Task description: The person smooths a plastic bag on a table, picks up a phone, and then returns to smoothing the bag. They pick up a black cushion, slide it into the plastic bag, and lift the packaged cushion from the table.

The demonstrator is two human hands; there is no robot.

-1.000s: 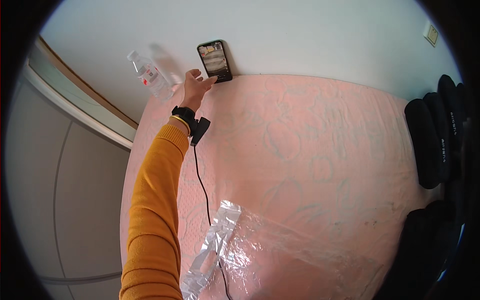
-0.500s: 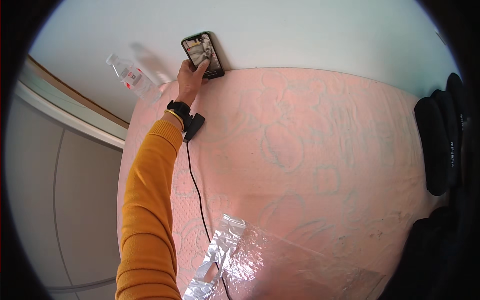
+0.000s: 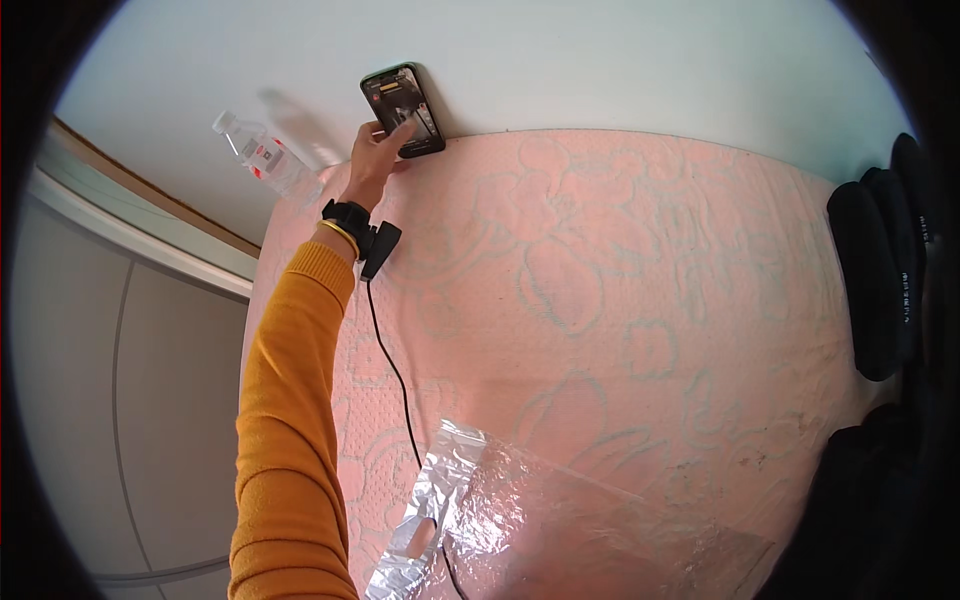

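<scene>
My left hand (image 3: 376, 157) is at the far left, at the lower part of a smartphone (image 3: 405, 108). The phone leans against the wall with its screen lit. My thumb lies over the screen and the other fingers are curled at the phone's left edge, partly hidden. A black wrist device (image 3: 348, 215) and a yellow bangle circle my wrist. A small black block (image 3: 382, 250) with a black cable (image 3: 402, 390) sits beside it. The orange sleeve (image 3: 285, 420) runs up from the lower edge. My right hand is out of view.
A clear plastic bottle (image 3: 262, 158) leans by the wall, left of the phone. Clear plastic film with a silvery strip (image 3: 455, 470) lies over the cable on the pink patterned cover (image 3: 600, 300). Black padded objects (image 3: 862, 280) line the right edge. Grey panels (image 3: 180, 400) stand at left.
The picture on the phone's screen is different. My left wrist and forearm have shifted slightly left, while the hand stays at the phone.
</scene>
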